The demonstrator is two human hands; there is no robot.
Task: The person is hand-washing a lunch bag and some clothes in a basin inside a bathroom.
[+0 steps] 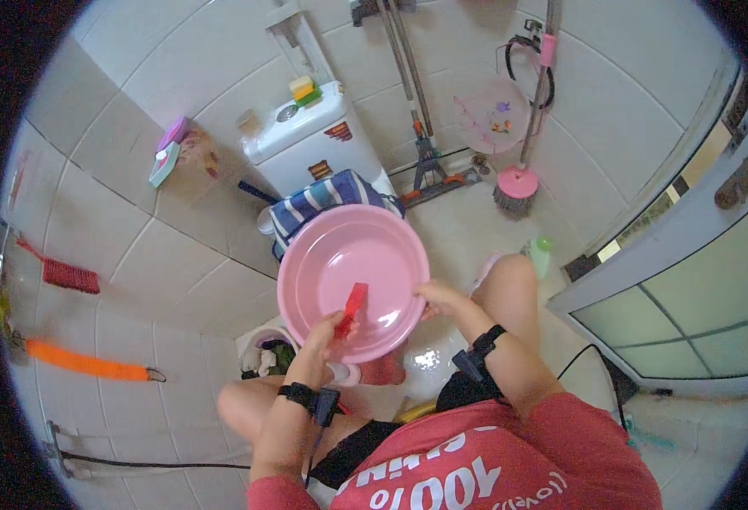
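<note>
A round pink plastic basin [374, 245] is tilted in front of me, its glossy inside facing up. My right hand [436, 298] grips the basin's right rim, thumb on the lip and fingers underneath. Over the basin's near left side, my left hand [332, 335] holds a red plastic brush [356, 303]. Its flat end points away from me, over the basin's inside. My fingers hide part of the brush, so I cannot tell whether it touches the basin. A red item [383, 371] shows partly under the basin's near edge.
Behind the basin, blue striped cloth [329, 194] hangs on a white toilet [323, 137]. A bucket of cloths [272, 354] stands at left. A squeegee [434, 175], a pink broom [517, 185] and a green-capped bottle [540, 255] are at the right, near the open door [680, 319].
</note>
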